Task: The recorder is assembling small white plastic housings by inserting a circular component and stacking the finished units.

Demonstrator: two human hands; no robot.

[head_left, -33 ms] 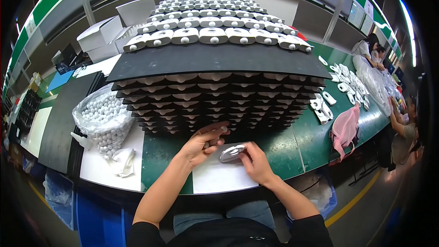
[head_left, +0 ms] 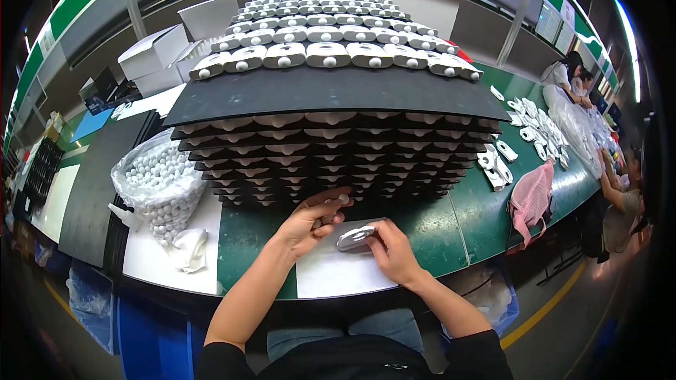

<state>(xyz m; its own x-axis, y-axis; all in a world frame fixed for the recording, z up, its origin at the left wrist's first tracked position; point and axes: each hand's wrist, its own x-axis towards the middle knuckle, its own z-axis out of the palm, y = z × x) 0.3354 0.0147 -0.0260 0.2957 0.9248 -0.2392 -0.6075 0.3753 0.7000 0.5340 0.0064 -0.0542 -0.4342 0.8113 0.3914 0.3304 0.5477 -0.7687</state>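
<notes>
My left hand (head_left: 308, 226) pinches a small white ball (head_left: 343, 198) between its fingertips. Something small and pale also shows in its curled fingers, perhaps more balls. My right hand (head_left: 396, 253) grips a flat, oval white plastic housing (head_left: 353, 238) by its right end, tilted over a white sheet (head_left: 338, 273). A gap separates the ball from the housing. Just beyond both hands rises a stack of black boards (head_left: 338, 93). Its top layer carries rows of white housings (head_left: 328, 55), each with a ball at its near end.
To the left stand a clear bag of white balls (head_left: 158, 176), a white squeeze bottle (head_left: 125, 216) and a crumpled white cloth (head_left: 189, 250). Loose housings (head_left: 539, 127) and a pink mesh bag (head_left: 531, 200) lie on the right. Other people work at the far right.
My right hand and the housing have shifted very slightly left. My left hand keeps its place with the ball pinched.
</notes>
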